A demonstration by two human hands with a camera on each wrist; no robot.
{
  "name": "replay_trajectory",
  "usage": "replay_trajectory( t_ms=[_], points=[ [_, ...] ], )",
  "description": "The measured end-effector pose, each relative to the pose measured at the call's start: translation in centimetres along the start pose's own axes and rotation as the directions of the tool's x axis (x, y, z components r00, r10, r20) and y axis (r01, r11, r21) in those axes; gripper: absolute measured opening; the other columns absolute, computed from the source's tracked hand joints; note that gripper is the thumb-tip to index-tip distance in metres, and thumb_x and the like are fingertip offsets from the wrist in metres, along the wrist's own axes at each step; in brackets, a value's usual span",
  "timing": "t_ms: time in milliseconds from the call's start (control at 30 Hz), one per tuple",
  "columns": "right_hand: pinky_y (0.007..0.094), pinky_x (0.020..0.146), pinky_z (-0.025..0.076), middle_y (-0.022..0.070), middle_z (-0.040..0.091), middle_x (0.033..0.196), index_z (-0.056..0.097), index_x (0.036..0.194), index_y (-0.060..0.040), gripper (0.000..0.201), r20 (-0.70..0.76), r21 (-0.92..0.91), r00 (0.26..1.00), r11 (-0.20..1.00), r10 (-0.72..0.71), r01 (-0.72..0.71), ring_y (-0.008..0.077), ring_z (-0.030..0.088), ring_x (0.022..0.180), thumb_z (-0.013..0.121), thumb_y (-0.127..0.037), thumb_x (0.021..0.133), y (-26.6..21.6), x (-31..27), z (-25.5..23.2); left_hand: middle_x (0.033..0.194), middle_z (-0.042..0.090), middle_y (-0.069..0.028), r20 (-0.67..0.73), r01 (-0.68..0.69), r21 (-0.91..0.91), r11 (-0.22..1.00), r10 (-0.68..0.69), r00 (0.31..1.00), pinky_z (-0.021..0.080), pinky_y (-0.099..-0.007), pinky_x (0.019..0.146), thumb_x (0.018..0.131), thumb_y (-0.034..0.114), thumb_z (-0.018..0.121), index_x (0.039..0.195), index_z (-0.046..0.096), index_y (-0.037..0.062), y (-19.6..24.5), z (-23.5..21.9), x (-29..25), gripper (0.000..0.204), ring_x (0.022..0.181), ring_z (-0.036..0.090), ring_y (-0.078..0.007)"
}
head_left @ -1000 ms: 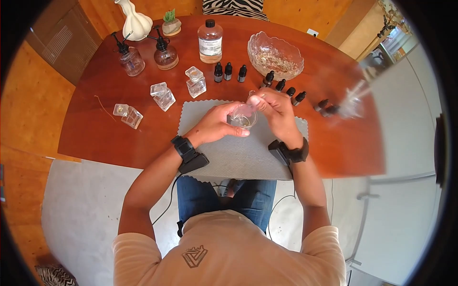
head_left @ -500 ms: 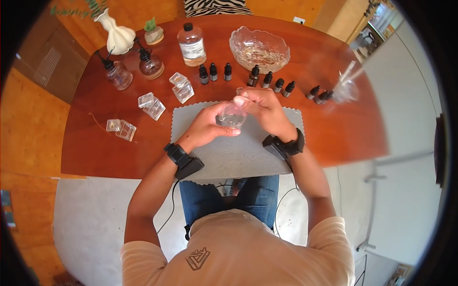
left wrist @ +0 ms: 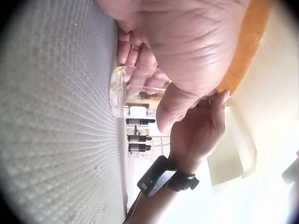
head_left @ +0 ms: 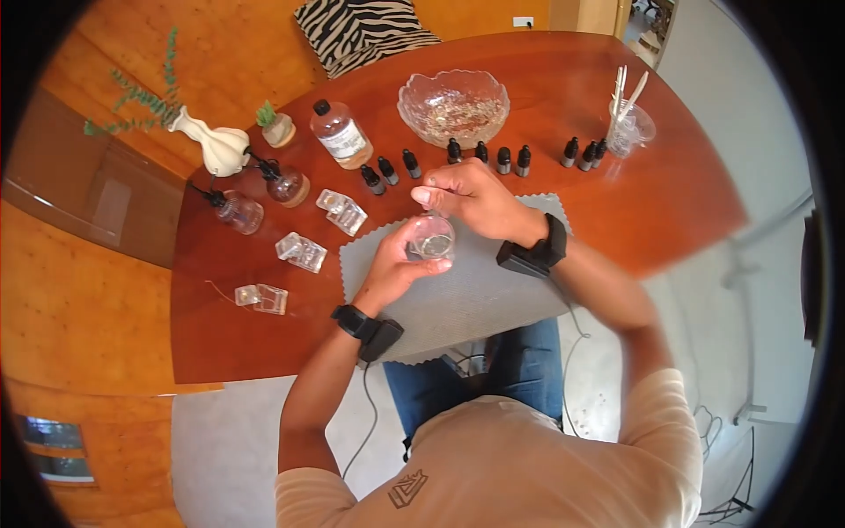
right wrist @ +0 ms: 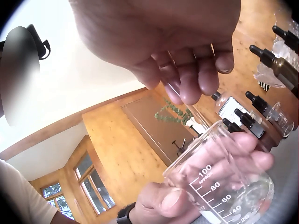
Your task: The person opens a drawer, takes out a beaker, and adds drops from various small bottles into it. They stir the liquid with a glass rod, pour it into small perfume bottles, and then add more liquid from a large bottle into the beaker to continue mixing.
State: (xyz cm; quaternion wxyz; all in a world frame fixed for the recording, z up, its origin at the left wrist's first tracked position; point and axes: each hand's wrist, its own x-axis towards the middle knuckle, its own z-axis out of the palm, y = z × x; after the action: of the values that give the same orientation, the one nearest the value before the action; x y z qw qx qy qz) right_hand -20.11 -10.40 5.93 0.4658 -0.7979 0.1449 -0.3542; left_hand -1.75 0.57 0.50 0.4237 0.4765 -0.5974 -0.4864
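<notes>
My left hand grips a clear beaker around its side, thumb in front and fingers behind. White graduation marks up to 100 show on the beaker in the right wrist view, with a little clear content near its bottom. Above the rim, my right hand pinches a thin clear rod that slants down toward the beaker's mouth. The left wrist view shows the beaker's base close to the grey mat; whether they touch I cannot tell.
Several dark dropper bottles stand beyond the mat, with a glass bowl and a labelled bottle behind. Square glass bottles are at the left, near pump bottles. A container with sticks stands at the right.
The head view has turned, so the table and objects appear rotated and shifted. The left hand keeps its grip on the beaker, and the right hand stays above it with its fingers pinched.
</notes>
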Motion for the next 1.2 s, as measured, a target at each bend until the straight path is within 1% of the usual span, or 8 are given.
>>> replay_trajectory(
  t_ms=[133,233,400,633,733,833,1000,1200],
  points=[
    [0.0371,0.057,0.034,0.0101,0.040,0.064,0.049,0.073,0.0027,0.042,0.062,-0.053,0.996,0.996,-0.069,0.072,0.0173,0.037,0.061,0.061,-0.021,0.105,1.1,0.1,-0.4,0.122,0.066,-0.0051,-0.009,-0.035,0.033,0.999,0.035,0.999,0.047,-0.0316,0.101,0.081,0.016,0.086,0.129,0.063,0.0031,-0.1,0.0,0.0,0.055,0.114,0.062,-0.0149],
    [0.0408,0.054,0.034,0.0153,0.044,0.060,0.051,0.071,0.0018,0.044,0.008,0.013,0.999,0.999,-0.032,0.032,0.0246,0.037,0.054,0.061,-0.025,0.104,1.5,-0.9,0.0,0.119,0.065,-0.0060,-0.012,-0.048,0.045,0.998,0.048,0.999,0.048,-0.0322,0.099,0.080,0.018,0.087,0.129,0.063,0.0027,0.2,-0.2,-0.1,0.057,0.112,0.062,-0.0159],
    [0.0409,0.057,0.035,0.0154,0.044,0.070,0.053,0.079,0.0028,0.039,-0.005,-0.087,0.978,0.974,-0.208,0.207,0.0292,0.044,0.062,0.059,-0.024,0.106,1.6,-1.7,0.2,0.122,0.066,-0.0080,-0.018,-0.059,0.050,0.997,0.060,0.998,0.048,-0.0343,0.101,0.078,0.022,0.089,0.133,0.061,0.0028,-1.1,-0.6,0.3,0.065,0.114,0.064,-0.0190],
    [0.0341,0.056,0.038,0.0106,0.051,0.069,0.059,0.080,0.0038,0.037,-0.046,-0.041,0.979,0.980,-0.196,0.194,0.0203,0.045,0.060,0.059,-0.022,0.106,1.6,-2.0,0.7,0.124,0.064,-0.0075,0.020,-0.081,0.138,0.987,0.079,0.997,0.043,-0.0349,0.106,0.077,0.020,0.089,0.136,0.060,0.0009,-0.7,-0.9,0.3,0.069,0.121,0.058,-0.0191],
    [0.0311,0.054,0.038,0.0083,0.052,0.068,0.062,0.081,0.0038,0.039,-0.033,0.091,0.999,0.995,-0.043,0.046,0.0153,0.045,0.059,0.060,-0.024,0.107,1.5,-2.3,1.2,0.121,0.066,-0.0068,0.032,-0.037,0.036,0.999,0.035,0.999,0.043,-0.0340,0.105,0.075,0.021,0.091,0.134,0.061,0.0009,-0.2,-1.0,0.2,0.069,0.118,0.059,-0.0176],
    [0.0304,0.053,0.037,0.0073,0.052,0.067,0.062,0.081,0.0036,0.039,-0.033,0.086,0.994,0.991,-0.102,0.105,0.0127,0.044,0.058,0.060,-0.026,0.107,1.9,-2.4,1.5,0.120,0.066,-0.0062,0.032,-0.062,0.047,0.997,0.061,0.998,0.045,-0.0327,0.102,0.075,0.021,0.092,0.130,0.062,0.0014,-0.4,-0.8,0.3,0.066,0.115,0.060,-0.0163],
    [0.0311,0.053,0.036,0.0068,0.050,0.065,0.062,0.081,0.0025,0.040,-0.015,0.073,0.996,0.993,-0.091,0.092,0.0128,0.043,0.058,0.062,-0.028,0.106,1.9,-2.3,1.8,0.115,0.069,-0.0056,-0.053,-0.116,0.034,0.993,0.117,0.992,0.050,-0.0325,0.096,0.076,0.023,0.091,0.122,0.068,0.0054,-0.5,-0.4,0.2,0.054,0.108,0.065,-0.0177],
    [0.0304,0.055,0.037,0.0068,0.050,0.066,0.063,0.082,0.0028,0.037,0.073,0.139,0.996,0.990,-0.047,0.036,0.0135,0.043,0.060,0.065,-0.027,0.104,2.2,-2.5,1.7,0.110,0.070,-0.0049,0.009,-0.138,0.142,0.980,0.138,0.990,0.050,-0.0318,0.094,0.076,0.020,0.091,0.122,0.067,0.0036,-0.7,-0.8,0.2,0.055,0.105,0.064,-0.0154]
  ],
)
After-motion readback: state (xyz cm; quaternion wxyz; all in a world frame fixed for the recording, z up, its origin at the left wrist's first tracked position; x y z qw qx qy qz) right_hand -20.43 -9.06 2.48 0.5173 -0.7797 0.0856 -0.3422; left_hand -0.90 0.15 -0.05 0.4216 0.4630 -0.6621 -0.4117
